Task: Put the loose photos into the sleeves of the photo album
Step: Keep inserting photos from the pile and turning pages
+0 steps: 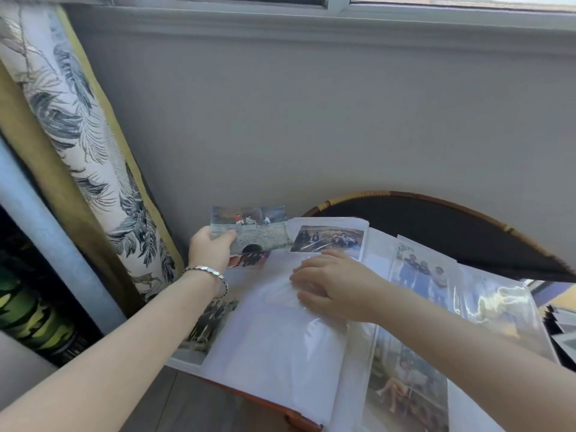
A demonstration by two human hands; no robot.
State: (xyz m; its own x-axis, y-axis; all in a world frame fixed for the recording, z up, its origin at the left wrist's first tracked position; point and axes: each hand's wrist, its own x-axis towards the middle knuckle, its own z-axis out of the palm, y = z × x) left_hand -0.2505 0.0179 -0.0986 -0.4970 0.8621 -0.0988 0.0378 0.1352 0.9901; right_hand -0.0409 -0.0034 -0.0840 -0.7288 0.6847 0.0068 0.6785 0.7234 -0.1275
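Grey wall (311,120) fills most of your view and runs right down behind the table, so there is no room past the far edge. On your left the leaf-print curtain (78,120) hangs close beside the album's left edge. The round dark table (436,232) with its cane rim shows bare surface only at the back right. The photo album (280,353) lies open before you, its left page hanging out over the table's near-left edge and the right-hand pages already filled with prints under glossy plastic. Your right hand (333,288) lies flat on the clear sleeve of the left page, fingers spread loosely and pressing the plastic, just below a sleeved photo (327,240) in the top pocket. Your left hand (210,249) pinches the loose photo (255,227) by its left end, thumb on top, holding it at the page's top-left corner and touching that sleeved print's edge. A beaded bracelet (207,271) sits on your left wrist.
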